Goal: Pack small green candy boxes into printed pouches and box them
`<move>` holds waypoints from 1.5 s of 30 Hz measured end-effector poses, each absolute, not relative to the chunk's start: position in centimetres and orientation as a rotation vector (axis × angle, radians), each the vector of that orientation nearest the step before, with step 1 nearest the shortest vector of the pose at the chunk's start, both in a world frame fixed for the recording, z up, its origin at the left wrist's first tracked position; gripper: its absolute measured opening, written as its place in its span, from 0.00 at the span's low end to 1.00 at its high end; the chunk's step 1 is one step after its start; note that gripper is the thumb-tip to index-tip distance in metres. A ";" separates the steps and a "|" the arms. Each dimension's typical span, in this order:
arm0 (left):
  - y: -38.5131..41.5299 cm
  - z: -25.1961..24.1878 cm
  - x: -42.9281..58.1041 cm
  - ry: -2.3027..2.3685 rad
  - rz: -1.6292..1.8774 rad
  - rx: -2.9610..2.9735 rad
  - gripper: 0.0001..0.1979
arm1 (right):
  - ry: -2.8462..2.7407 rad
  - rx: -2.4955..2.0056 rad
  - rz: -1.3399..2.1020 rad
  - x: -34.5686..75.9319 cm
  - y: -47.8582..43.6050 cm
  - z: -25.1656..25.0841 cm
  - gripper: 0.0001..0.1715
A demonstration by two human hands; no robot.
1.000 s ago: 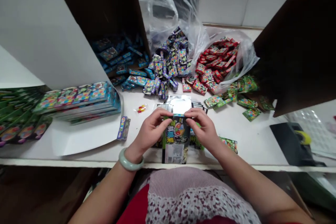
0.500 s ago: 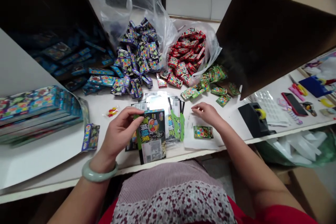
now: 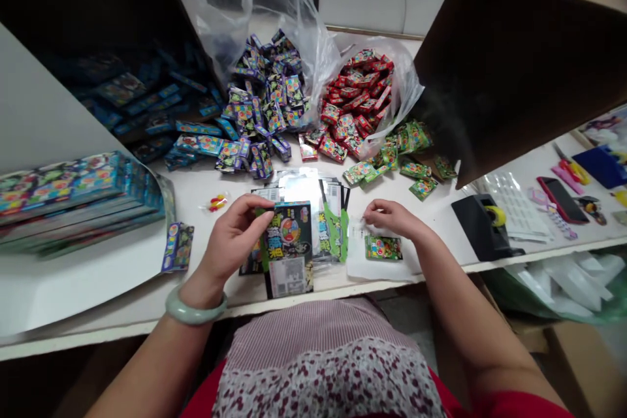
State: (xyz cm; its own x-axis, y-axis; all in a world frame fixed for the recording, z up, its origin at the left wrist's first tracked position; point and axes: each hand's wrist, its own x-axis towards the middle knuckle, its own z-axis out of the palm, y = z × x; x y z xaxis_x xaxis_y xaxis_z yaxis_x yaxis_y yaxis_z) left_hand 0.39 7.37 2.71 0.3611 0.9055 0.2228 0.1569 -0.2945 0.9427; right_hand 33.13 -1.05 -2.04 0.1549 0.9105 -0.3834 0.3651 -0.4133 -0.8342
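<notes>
My left hand (image 3: 241, 235), a pale bangle at its wrist, grips a flat black box (image 3: 290, 241) by its upper left side, thumb in front. Colourful print and a pale label cover the box's face. Beside it lie black-and-green printed sleeves (image 3: 333, 235) in clear plastic. My right hand (image 3: 392, 217) is closed, thumb and fingertips pinched over a white paper sheet (image 3: 360, 268); what they hold, if anything, is too small to make out. A small green packet (image 3: 383, 248) lies on that sheet, just below the hand.
Small purple boxes (image 3: 274, 101), red boxes (image 3: 357, 98) in a plastic bag and green packets (image 3: 414, 137) are heaped at the back. Stacked boxes (image 3: 73, 202) stand left in a white carton. A tape dispenser (image 3: 482, 228) and phone (image 3: 561, 200) are right.
My right hand's fingers have curled in and it sits slightly lower towards the white sheet. The left hand still holds the black box. The whole view has shifted a little.
</notes>
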 end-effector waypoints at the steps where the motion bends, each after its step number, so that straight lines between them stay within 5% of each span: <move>1: 7.4 2.7 0.5 0.947 1.027 1.696 0.06 | -1.191 -1.849 1.267 33.2 -1.1 -1.5 0.14; 12: 6.9 2.6 0.7 0.901 1.041 1.607 0.04 | -1.663 -1.257 1.214 22.9 4.8 8.4 0.09; 34: 6.8 2.4 1.6 0.942 1.135 1.634 0.06 | -1.787 -1.668 1.335 19.9 8.5 8.0 0.11; 38: 6.7 1.8 1.0 0.883 1.105 1.589 0.08 | -1.590 -1.531 1.645 20.3 9.2 6.5 0.10; 42: 4.7 0.2 -0.4 0.720 0.831 1.351 0.23 | -1.227 -1.408 2.074 20.2 9.1 5.4 0.11; 45: 2.7 0.5 -2.5 0.744 0.728 1.339 0.17 | -1.135 -1.369 2.048 20.5 8.4 5.8 0.12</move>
